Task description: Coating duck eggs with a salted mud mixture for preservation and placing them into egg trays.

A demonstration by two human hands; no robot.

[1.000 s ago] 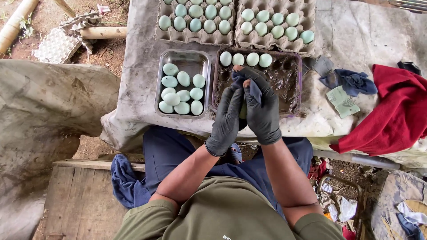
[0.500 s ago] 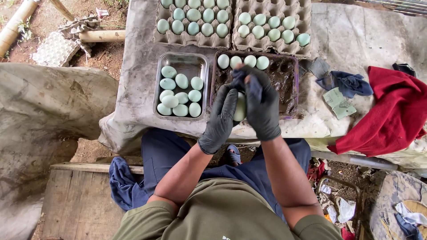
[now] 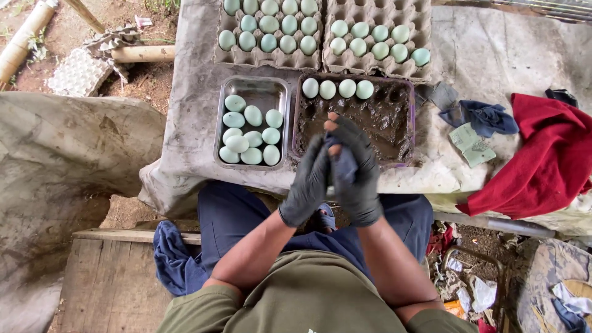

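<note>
Left hand: your gloved left hand (image 3: 306, 185) is raised in front of you over the near edge of the desk (image 3: 197, 111), its palm pressed against the right one.
Right hand: your gloved right hand (image 3: 354, 169) faces the left, fingers curled around a blue-grey rag (image 3: 343, 165) bunched between the two palms.
Grip: both hands are closed together on that rag; you cannot tell from here whether an egg sits inside it.
Steel tray: just left of your hands, a steel tray (image 3: 253, 86) holds loose pale green eggs (image 3: 250, 132) lying against one another.
Mud tray: directly beyond your hands, a purple-rimmed tray of dark mud (image 3: 376, 120) carries four pale eggs (image 3: 337, 88) in a row along its far edge.
Cartons: at the far side of the desk, two grey cardboard cartons (image 3: 320, 55) stand side by side, partly filled with eggs of the same colour.
Cloths: to your right lie a dark blue cloth (image 3: 484, 117) and, farther out, a red cloth (image 3: 542, 160), with a folded greenish paper (image 3: 470, 143) between them.
</note>
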